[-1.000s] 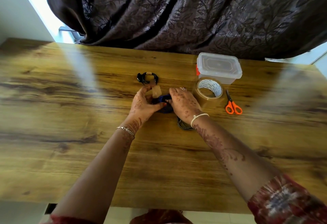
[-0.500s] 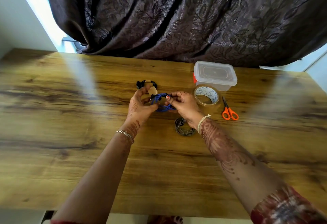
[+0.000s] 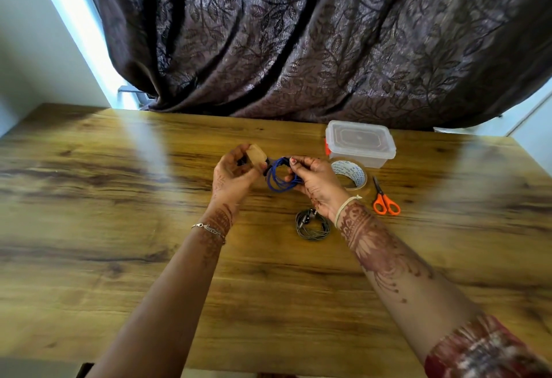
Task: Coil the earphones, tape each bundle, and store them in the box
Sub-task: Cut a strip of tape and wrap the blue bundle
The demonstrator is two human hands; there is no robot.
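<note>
In the centre, the right hand [image 3: 316, 182] pinches the blue coil [image 3: 279, 176] and the left hand [image 3: 234, 176] pinches a tape piece [image 3: 257, 154] just beside it, so this bundle seems not yet taped. A grey coil [image 3: 312, 225] lies below them, with no tape to see. The box [image 3: 360, 143], at upper right, is closed, and storing seems not begun.

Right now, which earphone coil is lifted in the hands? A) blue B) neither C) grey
A: the right hand pinches the blue coil off the table, the left hand holds a tape piece beside it; the grey coil lies on the table.
</note>
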